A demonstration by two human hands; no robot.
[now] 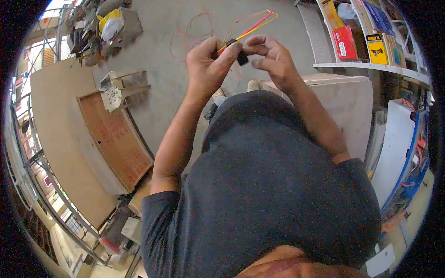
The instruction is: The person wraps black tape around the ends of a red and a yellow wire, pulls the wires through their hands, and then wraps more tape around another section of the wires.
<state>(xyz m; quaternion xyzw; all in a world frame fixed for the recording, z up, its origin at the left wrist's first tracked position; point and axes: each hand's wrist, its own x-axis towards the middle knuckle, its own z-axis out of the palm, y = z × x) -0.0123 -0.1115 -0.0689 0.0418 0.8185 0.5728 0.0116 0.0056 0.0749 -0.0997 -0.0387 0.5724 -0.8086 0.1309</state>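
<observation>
My left hand (208, 65) is closed on a small black connector-like piece (242, 58), pinched between thumb and fingers. Red and yellow wires (257, 24) run from the pinch up and to the right, where they bend back in a loop. My right hand (273, 60) is just right of the black piece. Its fingers are curled but apart, with nothing visible between them. Thin reddish wire (202, 16) trails in loose loops beyond my hands, over the grey floor.
A pale chair-like item (121, 90) stands at left, by a large wooden board (60, 120) and a brown panel (113, 132). Bags (111, 27) pile up at the far left. At right, a shelf (371, 67) holds a red box (344, 42) and a yellow-black box (376, 48), near a pale cabinet (343, 99).
</observation>
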